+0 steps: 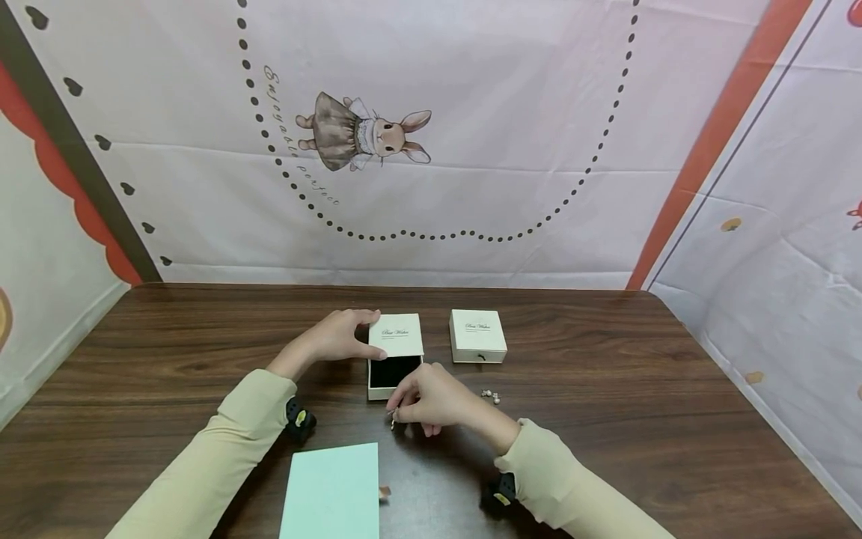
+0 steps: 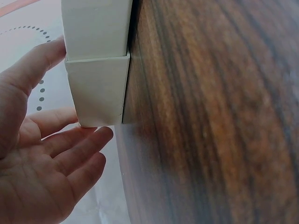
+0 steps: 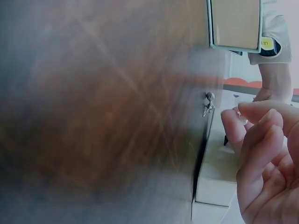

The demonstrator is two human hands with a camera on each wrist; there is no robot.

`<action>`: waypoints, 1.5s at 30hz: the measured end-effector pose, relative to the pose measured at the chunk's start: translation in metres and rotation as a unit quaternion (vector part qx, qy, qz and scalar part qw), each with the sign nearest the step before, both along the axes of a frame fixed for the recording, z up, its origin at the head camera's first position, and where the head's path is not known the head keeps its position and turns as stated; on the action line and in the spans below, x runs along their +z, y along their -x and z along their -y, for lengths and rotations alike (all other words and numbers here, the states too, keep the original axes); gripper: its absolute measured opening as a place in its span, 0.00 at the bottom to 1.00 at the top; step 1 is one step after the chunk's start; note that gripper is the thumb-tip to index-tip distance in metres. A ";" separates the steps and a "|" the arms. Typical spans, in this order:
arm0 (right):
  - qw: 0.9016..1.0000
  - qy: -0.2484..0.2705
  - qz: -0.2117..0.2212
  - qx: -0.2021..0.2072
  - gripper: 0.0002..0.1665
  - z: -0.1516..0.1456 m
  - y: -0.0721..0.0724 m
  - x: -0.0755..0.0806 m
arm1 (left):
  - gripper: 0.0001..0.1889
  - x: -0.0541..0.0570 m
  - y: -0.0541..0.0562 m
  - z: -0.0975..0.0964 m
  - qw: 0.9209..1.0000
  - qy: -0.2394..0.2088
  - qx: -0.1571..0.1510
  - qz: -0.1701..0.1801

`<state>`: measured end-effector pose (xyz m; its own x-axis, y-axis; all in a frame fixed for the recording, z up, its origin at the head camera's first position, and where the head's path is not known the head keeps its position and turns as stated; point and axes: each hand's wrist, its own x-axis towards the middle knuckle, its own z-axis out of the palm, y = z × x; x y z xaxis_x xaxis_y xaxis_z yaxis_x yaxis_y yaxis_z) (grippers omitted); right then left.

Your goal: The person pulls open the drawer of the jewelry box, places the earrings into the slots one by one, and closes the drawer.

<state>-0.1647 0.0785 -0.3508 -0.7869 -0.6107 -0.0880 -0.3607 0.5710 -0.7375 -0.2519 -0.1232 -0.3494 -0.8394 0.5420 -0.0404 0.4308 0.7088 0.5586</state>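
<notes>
A small white drawer-style gift box [image 1: 395,335] stands in front of me, its drawer [image 1: 384,393] pulled partway out and showing a black lining. My left hand [image 1: 334,337] holds the box's cover from the left, thumb near its front edge and fingers at its back, as the left wrist view of the white box [image 2: 96,88] also shows. Just in front of the drawer, my right hand [image 1: 434,400] pinches a tiny shiny piece between thumb and fingertip. Below those fingertips is a small silvery earring-like piece [image 3: 209,103]; whether it touches the table cannot be told.
A second white box [image 1: 478,335], closed, stands to the right. Some small pearl-like pieces [image 1: 491,396] lie in front of it. A mint-green box [image 1: 330,490] with a brown tab [image 1: 384,492] lies near me on the wooden table [image 1: 640,404].
</notes>
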 end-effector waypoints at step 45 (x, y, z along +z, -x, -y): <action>0.993 0.062 -0.002 -0.098 0.04 0.004 0.021 0.002 | 0.43 0.000 0.001 0.000 1.000 0.001 0.000 -0.025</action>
